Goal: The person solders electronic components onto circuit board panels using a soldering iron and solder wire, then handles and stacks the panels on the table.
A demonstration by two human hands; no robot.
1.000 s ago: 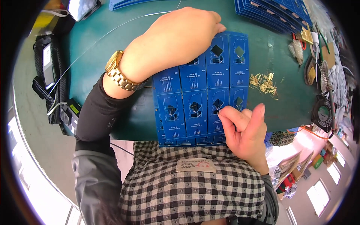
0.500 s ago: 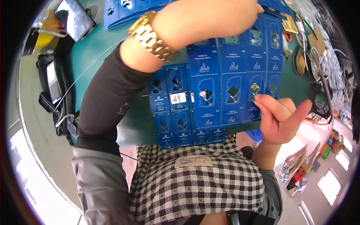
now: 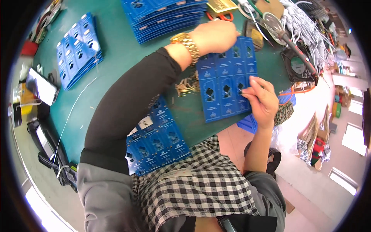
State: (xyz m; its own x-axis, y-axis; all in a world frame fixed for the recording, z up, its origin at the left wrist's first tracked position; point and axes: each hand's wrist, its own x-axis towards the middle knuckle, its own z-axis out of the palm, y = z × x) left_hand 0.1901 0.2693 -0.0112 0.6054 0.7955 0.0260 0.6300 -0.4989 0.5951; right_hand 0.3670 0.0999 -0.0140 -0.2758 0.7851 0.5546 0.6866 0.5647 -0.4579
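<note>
the blue card sheet (image 3: 226, 83) lies flat on the green table (image 3: 119, 50), its long axis running away from the person; the right hand (image 3: 261, 101) is nearer its lower right corner, fingers curled together and pinching that edge; the left hand (image 3: 214, 36) rests on the far end, fingers closed over it; loose brass pieces (image 3: 187, 86) lie just left of the right fingertips, beyond the sheet

Bright, even light; windows glare at the lower edges. Fisheye bends the rim, perhaps slightly blurred there.
</note>
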